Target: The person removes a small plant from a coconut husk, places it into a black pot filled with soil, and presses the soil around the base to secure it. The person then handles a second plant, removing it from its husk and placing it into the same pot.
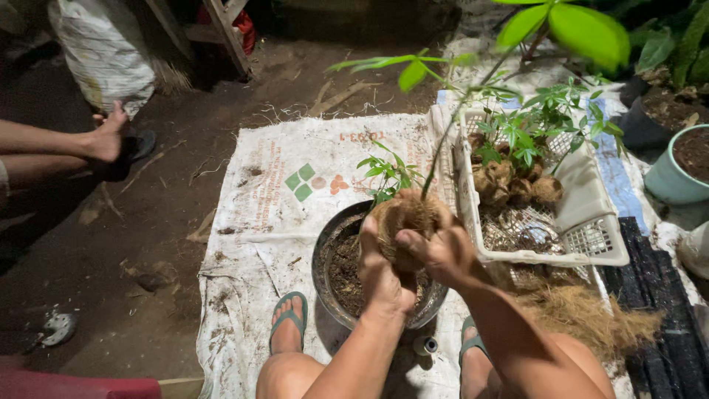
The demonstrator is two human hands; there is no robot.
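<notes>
You are in a backyard plant-potting spot, a makeshift nursery on bare dirt ground [170,244]. A white woven sack [295,214] lies spread on the earth as your work mat. At its right edge a white plastic crate [583,222] holds seedlings with fibre-wrapped roots, and potted plants [683,166] crowd the right side of the ground.

1 head-worn camera looks steeply down from close above the hands [413,258], facing forward over a white sack sheet [295,185] spread on the dirt floor [148,244].
</notes>
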